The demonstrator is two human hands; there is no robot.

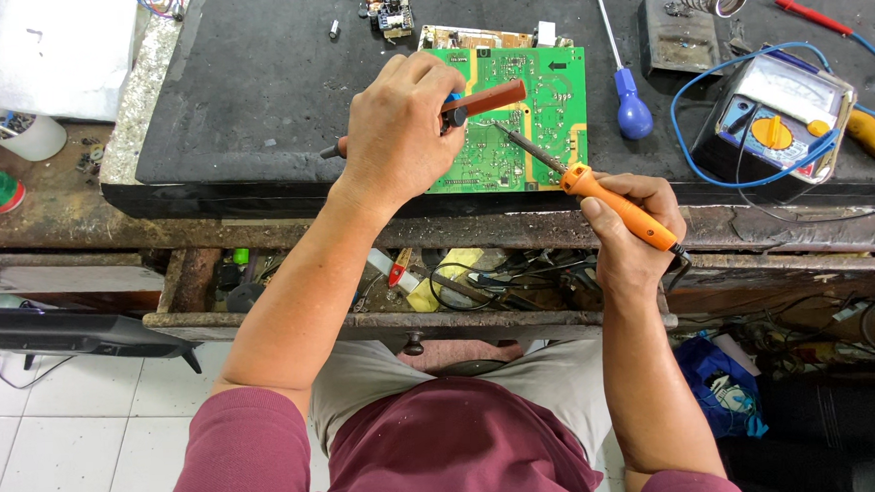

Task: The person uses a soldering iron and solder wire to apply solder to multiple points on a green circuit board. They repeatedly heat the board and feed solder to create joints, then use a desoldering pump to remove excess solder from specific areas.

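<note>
Bright, even daylight from above, slightly cool. Shadows soft: faint one under left hand [398, 130] on green circuit board [511, 125], darker band beneath black mat [254, 87] front edge. Open drawer [458, 275] dim, contents murky. Mild sheen on meter [776, 113] face, white floor tiles [62, 439] near overexposed. Focus sharp centre; wide-angle bending at edges, corners slightly soft.

A green circuit board [511, 125] is laid on a dark bench mat [253, 77]. A brown-handled tool [480, 100] is gripped in the left hand [398, 130] over the board, and an orange soldering iron [602, 194] is held in the right hand [634, 232] — its tip set against the board. A blue screwdriver [628, 100] and a multimeter [781, 113] are seen to the right; an open drawer [264, 322] below is crowded with tools.
</note>
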